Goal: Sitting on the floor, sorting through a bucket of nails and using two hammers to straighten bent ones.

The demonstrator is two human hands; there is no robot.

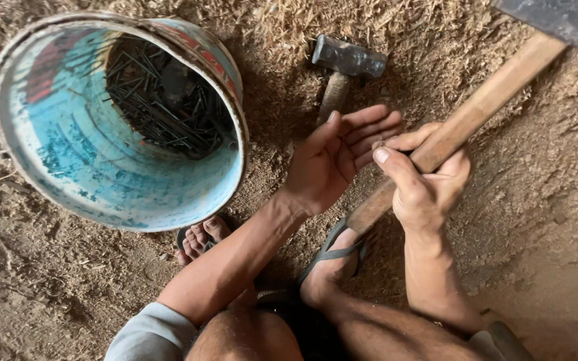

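Observation:
My right hand (426,180) is wrapped around a long wooden handle (483,103) that runs from near my foot up to a dark metal head (563,20) at the top right corner. My left hand (339,157) is held palm up with its fingers apart, just left of the right hand, and its fingertips almost touch my right thumb. I cannot tell if something small lies between them. A hammer (346,60) with a dark steel head lies on the ground just beyond my left hand.
A tilted blue bucket (68,154) at the left holds several dark nails (162,107). The ground is sawdust and dirt. My sandalled feet (332,257) rest below the hands.

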